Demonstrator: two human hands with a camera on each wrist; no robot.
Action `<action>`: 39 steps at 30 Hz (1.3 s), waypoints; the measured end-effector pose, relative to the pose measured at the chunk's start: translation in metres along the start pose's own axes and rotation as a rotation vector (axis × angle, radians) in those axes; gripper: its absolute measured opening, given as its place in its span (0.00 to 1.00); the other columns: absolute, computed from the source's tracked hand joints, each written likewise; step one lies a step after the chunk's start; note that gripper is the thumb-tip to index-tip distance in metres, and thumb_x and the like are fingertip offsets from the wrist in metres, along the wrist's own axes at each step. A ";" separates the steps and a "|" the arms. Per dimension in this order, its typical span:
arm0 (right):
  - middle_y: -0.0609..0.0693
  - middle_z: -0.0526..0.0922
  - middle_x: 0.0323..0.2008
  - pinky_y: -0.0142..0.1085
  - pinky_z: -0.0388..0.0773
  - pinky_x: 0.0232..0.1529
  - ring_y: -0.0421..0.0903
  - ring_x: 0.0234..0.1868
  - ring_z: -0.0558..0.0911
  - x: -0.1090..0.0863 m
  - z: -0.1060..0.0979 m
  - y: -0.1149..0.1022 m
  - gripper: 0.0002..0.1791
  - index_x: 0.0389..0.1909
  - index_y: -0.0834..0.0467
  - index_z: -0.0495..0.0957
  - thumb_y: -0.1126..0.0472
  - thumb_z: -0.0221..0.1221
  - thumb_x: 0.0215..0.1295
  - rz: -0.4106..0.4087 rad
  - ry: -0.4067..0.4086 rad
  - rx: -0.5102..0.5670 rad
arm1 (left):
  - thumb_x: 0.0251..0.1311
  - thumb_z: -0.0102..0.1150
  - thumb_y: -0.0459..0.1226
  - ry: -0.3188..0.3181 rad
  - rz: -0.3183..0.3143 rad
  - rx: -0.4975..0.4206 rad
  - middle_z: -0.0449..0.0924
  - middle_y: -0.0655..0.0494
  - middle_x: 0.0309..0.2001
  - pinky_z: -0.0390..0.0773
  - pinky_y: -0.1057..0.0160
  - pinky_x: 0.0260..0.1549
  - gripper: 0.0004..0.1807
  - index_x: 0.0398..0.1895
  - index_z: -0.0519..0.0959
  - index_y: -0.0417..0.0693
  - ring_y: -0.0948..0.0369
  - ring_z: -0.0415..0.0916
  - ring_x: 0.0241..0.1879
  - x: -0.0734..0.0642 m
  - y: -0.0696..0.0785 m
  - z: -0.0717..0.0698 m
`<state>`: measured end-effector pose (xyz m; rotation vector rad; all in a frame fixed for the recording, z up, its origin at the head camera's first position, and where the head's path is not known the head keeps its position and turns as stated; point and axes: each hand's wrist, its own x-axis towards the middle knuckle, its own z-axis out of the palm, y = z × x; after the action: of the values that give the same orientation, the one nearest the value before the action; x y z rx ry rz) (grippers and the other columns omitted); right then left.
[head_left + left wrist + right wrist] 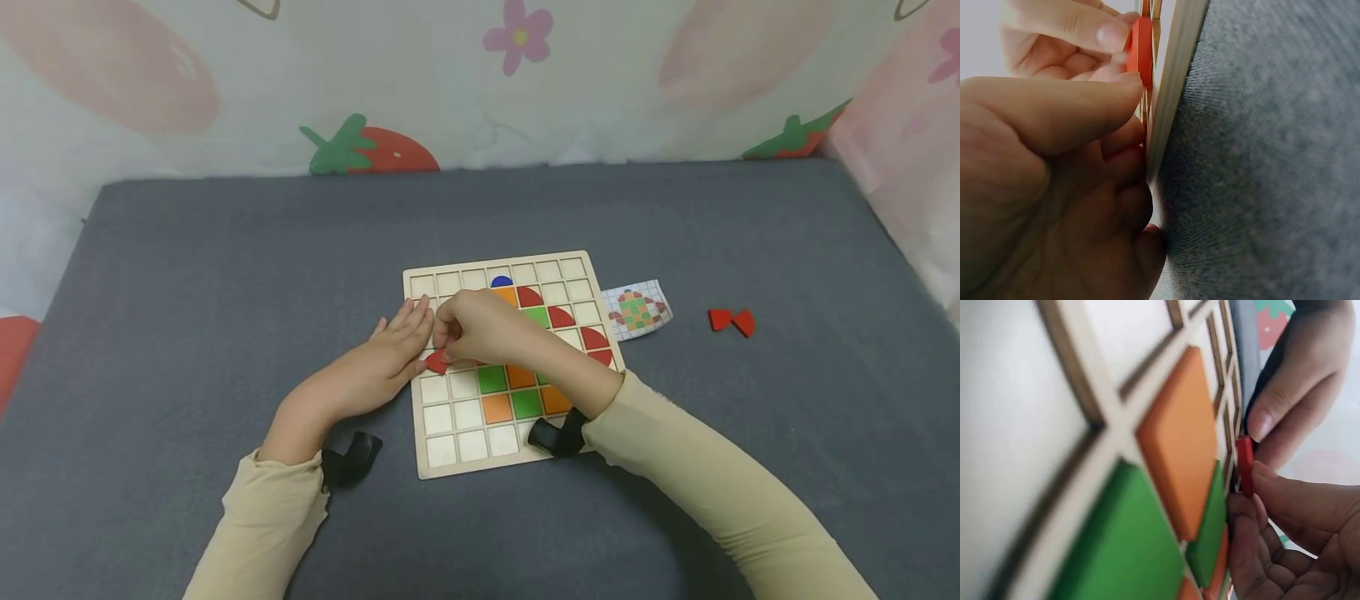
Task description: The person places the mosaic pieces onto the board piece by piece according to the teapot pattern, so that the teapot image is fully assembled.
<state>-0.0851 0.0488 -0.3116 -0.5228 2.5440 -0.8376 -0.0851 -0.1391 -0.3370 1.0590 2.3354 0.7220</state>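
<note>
A wooden grid board (472, 446) lies on the dark cloth, some cells filled with green, orange, red and blue tiles. My right hand (491, 321) reaches over its left part and pinches a red fan-shaped tile (437, 362) between thumb and fingers. In the right wrist view that tile (1245, 465) is seen edge-on, close over the cells. My left hand (367, 371) rests along the board's left edge with straight fingers. Its thumb (1110, 103) touches the lower end of the tile in the left wrist view. The right forearm hides some cells.
A printed pattern card (639, 308) lies partly under the board's right edge. Farther right are two loose red fan-shaped tiles (720, 319). Black wrist mounts (558, 435) hang below both wrists, the right one over the board's lower cells. A patterned curtain (585, 108) stands behind the table.
</note>
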 end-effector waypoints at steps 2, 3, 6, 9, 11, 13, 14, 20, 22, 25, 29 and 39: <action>0.46 0.78 0.22 0.28 0.68 0.28 0.42 0.26 0.73 0.002 0.002 0.000 0.04 0.24 0.59 0.80 0.69 0.66 0.54 -0.004 0.018 -0.006 | 0.72 0.40 0.34 -0.003 -0.003 0.003 0.33 0.40 0.74 0.37 0.43 0.67 0.31 0.71 0.44 0.30 0.47 0.28 0.72 0.000 0.000 0.000; 0.46 0.78 0.22 0.28 0.68 0.29 0.42 0.26 0.74 0.002 0.003 0.000 0.05 0.24 0.59 0.80 0.69 0.66 0.54 -0.004 0.026 -0.007 | 0.72 0.40 0.34 -0.003 -0.003 0.006 0.33 0.40 0.74 0.37 0.42 0.67 0.31 0.71 0.44 0.30 0.47 0.28 0.72 0.000 0.001 0.000; 0.46 0.79 0.22 0.27 0.69 0.30 0.42 0.27 0.75 0.004 0.004 0.000 0.05 0.24 0.59 0.80 0.68 0.67 0.54 -0.002 0.049 -0.004 | 0.72 0.39 0.34 -0.006 -0.001 0.008 0.33 0.40 0.74 0.37 0.42 0.66 0.31 0.71 0.44 0.30 0.47 0.28 0.72 0.000 0.001 0.000; 0.47 0.80 0.22 0.27 0.70 0.30 0.42 0.27 0.76 0.004 0.004 0.001 0.04 0.24 0.59 0.81 0.69 0.67 0.54 -0.005 0.060 0.006 | 0.72 0.38 0.34 -0.008 -0.002 0.004 0.33 0.40 0.74 0.38 0.42 0.66 0.30 0.72 0.43 0.31 0.47 0.28 0.72 -0.001 0.002 0.000; 0.46 0.80 0.22 0.27 0.70 0.31 0.41 0.28 0.76 0.004 0.003 0.001 0.04 0.24 0.59 0.81 0.69 0.67 0.53 -0.014 0.056 0.007 | 0.73 0.36 0.34 -0.007 -0.008 0.000 0.33 0.41 0.74 0.38 0.43 0.67 0.30 0.72 0.43 0.32 0.47 0.28 0.72 -0.001 0.002 0.000; 0.46 0.81 0.22 0.27 0.70 0.31 0.41 0.27 0.76 0.004 0.002 0.001 0.05 0.23 0.59 0.82 0.70 0.67 0.53 -0.028 0.043 0.008 | 0.74 0.35 0.34 -0.005 -0.014 -0.003 0.33 0.41 0.74 0.38 0.43 0.67 0.29 0.72 0.43 0.32 0.47 0.28 0.72 -0.002 0.002 0.000; 0.46 0.81 0.22 0.27 0.70 0.31 0.40 0.27 0.76 0.004 0.002 0.002 0.05 0.23 0.59 0.82 0.70 0.67 0.53 -0.037 0.037 0.007 | 0.74 0.34 0.34 -0.004 -0.018 -0.004 0.33 0.41 0.74 0.38 0.43 0.67 0.29 0.72 0.44 0.32 0.47 0.28 0.72 -0.002 0.002 0.000; 0.45 0.82 0.22 0.27 0.71 0.31 0.40 0.27 0.77 0.004 0.003 0.003 0.05 0.24 0.59 0.84 0.71 0.66 0.53 -0.070 0.029 0.010 | 0.73 0.37 0.34 -0.003 -0.022 0.008 0.33 0.41 0.74 0.38 0.42 0.66 0.29 0.72 0.44 0.32 0.47 0.28 0.72 -0.002 0.001 0.001; 0.45 0.82 0.22 0.27 0.71 0.30 0.40 0.26 0.77 0.005 0.003 0.004 0.05 0.24 0.59 0.84 0.71 0.66 0.53 -0.065 0.040 0.021 | 0.73 0.38 0.34 -0.003 -0.021 0.008 0.33 0.41 0.74 0.38 0.42 0.66 0.30 0.72 0.44 0.32 0.47 0.28 0.72 -0.002 0.000 0.001; 0.45 0.81 0.21 0.26 0.71 0.29 0.39 0.25 0.76 0.006 0.005 0.004 0.04 0.23 0.59 0.84 0.70 0.67 0.53 -0.055 0.062 0.033 | 0.73 0.37 0.34 -0.002 -0.022 -0.005 0.33 0.41 0.74 0.37 0.42 0.66 0.30 0.72 0.44 0.33 0.48 0.27 0.72 -0.003 -0.001 0.002; 0.44 0.80 0.20 0.26 0.69 0.28 0.39 0.24 0.75 0.008 0.007 0.003 0.05 0.22 0.58 0.83 0.67 0.69 0.52 -0.049 0.088 0.020 | 0.73 0.37 0.34 0.001 -0.012 -0.012 0.33 0.41 0.74 0.37 0.41 0.66 0.30 0.72 0.44 0.33 0.48 0.27 0.72 -0.002 -0.002 0.002; 0.45 0.81 0.21 0.29 0.72 0.28 0.40 0.25 0.76 -0.008 -0.009 0.015 0.02 0.25 0.60 0.84 0.66 0.69 0.52 -0.001 0.119 0.134 | 0.72 0.38 0.33 0.003 -0.005 0.010 0.34 0.41 0.74 0.38 0.42 0.67 0.30 0.72 0.45 0.32 0.47 0.29 0.72 0.000 0.001 0.001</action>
<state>-0.0859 0.0681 -0.3124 -0.4441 2.5702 -1.0596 -0.0845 -0.1383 -0.3374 1.0565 2.3459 0.7113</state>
